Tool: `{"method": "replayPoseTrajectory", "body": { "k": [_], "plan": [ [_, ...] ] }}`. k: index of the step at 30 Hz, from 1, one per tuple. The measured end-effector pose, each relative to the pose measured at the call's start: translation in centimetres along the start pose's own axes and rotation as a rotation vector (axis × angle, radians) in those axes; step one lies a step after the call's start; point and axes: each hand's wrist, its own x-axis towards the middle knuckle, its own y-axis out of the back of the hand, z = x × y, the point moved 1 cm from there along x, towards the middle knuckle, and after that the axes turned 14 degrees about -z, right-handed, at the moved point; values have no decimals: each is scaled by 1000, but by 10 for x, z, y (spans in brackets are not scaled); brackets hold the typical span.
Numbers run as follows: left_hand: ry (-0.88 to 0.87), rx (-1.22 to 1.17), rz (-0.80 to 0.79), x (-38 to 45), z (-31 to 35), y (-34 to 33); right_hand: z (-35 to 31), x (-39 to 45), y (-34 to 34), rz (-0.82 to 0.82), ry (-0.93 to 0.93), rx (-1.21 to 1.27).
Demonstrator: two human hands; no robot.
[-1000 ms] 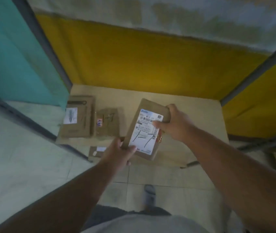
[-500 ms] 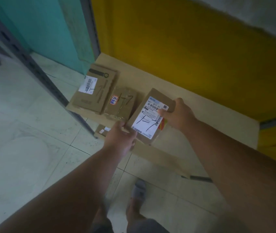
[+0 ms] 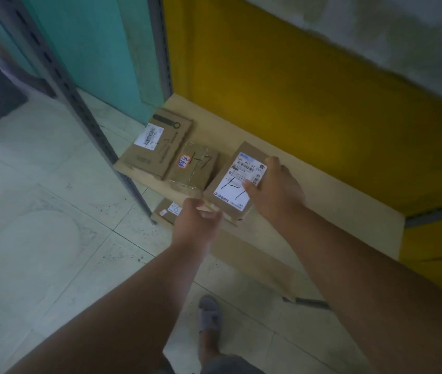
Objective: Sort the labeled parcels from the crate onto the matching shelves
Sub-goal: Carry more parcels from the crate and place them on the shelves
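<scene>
Shelving of pale wooden board (image 3: 322, 201) sits low against a yellow back panel (image 3: 308, 90), with a teal panel (image 3: 101, 49) to its left and a grey perforated metal upright (image 3: 85, 114) at the front left corner. Two brown cardboard parcels already lie flat on the board: a wide flat box with a white barcode label (image 3: 157, 147) at the far left, and just beside it a smaller tape-wrapped box with an orange sticker (image 3: 194, 168), both marked "1-7" in black pen. A further small labelled parcel (image 3: 167, 211) shows on a lower level, partly hidden under the board's edge. Pale floor tiles (image 3: 39, 211) spread to the left, and a foot in a grey slipper (image 3: 209, 314) stands below.

Both bare arms reach forward from the bottom of the view. The left hand (image 3: 198, 225) pinches the near corner of a brown cardboard parcel with a large white shipping label (image 3: 230, 190). The right hand (image 3: 276, 193) lies palm down across its right side, fingers (image 3: 252, 188) spread over the label, covering part of the writing.

This parcel rests on the shelf board near the front edge, just right of the taped box, its label facing up with black handwritten strokes.
</scene>
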Motion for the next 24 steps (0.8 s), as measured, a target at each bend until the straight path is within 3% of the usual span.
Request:
{"method": "replayPoseTrajectory", "body": {
  "k": [5, 11, 17, 24],
  "plan": [
    [-71, 198, 59, -54, -25, 67, -73, -61, -4, -106, 361, 63],
    [-6, 222, 341, -106, -77, 211, -217, -99, -3, -165, 674, 74],
    [19, 228, 478, -132, -103, 356, -370, -115, -29, -159, 821, 50],
    [110, 355, 513, -146, -98, 490, -502, -112, -31, -120, 944, 58]
  ]
}}
